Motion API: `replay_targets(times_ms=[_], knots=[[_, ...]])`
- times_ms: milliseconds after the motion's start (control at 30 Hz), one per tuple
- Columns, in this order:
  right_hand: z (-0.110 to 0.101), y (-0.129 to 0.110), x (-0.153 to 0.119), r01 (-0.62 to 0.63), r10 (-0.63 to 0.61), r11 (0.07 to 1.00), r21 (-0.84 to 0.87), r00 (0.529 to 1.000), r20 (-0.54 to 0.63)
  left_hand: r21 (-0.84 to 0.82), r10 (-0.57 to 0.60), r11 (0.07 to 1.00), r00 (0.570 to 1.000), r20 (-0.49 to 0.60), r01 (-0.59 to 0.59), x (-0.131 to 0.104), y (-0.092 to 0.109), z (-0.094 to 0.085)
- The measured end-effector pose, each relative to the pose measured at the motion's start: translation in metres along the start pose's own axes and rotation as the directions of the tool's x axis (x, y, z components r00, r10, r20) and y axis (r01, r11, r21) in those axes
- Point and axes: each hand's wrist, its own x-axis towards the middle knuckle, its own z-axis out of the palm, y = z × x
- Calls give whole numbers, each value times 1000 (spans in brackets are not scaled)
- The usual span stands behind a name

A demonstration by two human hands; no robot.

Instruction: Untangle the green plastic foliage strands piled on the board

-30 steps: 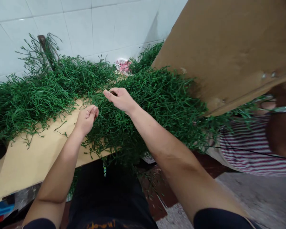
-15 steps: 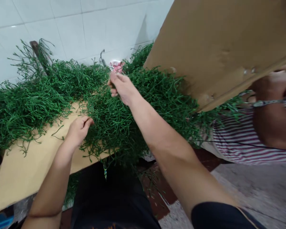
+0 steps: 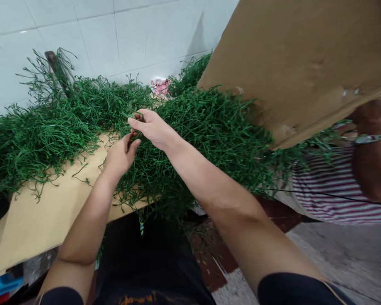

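My right hand is closed in a pinch on a thin green stem, over the near edge of a big tangled pile of green plastic-looking stems. Just below it, my left hand reaches up with its thumb apart from its curled fingers. Those fingertips come close to the right hand; whether they touch the stem is hidden. Beneath both hands lies a tan cardboard sheet, with a few loose stems on it. A second heap of green stems covers its far left side.
A large cardboard panel leans in from the upper right. Beside it are a person's arm and striped clothing. White tiled wall runs behind, with a pink-and-white item at its foot. Something blue shows lower left.
My right hand has drawn back toward me and left with the stem. My left hand has moved up and right to meet it, its thumb parting from its fingers.
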Motion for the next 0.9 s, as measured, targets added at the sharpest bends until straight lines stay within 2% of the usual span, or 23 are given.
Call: replay_targets(times_ms=[67,133,233,333,533,667,767,900], knots=[[0,-1,2,38,-38,999,-25,999,-2,21,-47,999,999,-8,47,0,0,3],[-6,0,5,24,-25,1000,-12,1000,-13,40,-44,998,998,-40,46,-3,-3,3],[-15,4,11,-87,90,995,43,992,-82,-1,2,1000,999,-42,-2,-13,-10,3],[-16,10,15,-150,155,988,45,974,-167,-87,-14,996,1000,0,14,-23,-12,8],[-7,8,19,-107,115,993,47,964,-239,-55,-71,996,997,5,72,-29,-11,9],[-3,6,15,-92,96,995,30,965,-244,99,1,995,999,-49,3,-18,-8,-2],[3,10,11,-56,40,996,-69,976,-213,161,69,985,995,-72,-57,-12,-3,-9],[12,21,10,75,-113,968,-241,982,-150,64,45,997,993,-113,-38,-12,2,-6]])
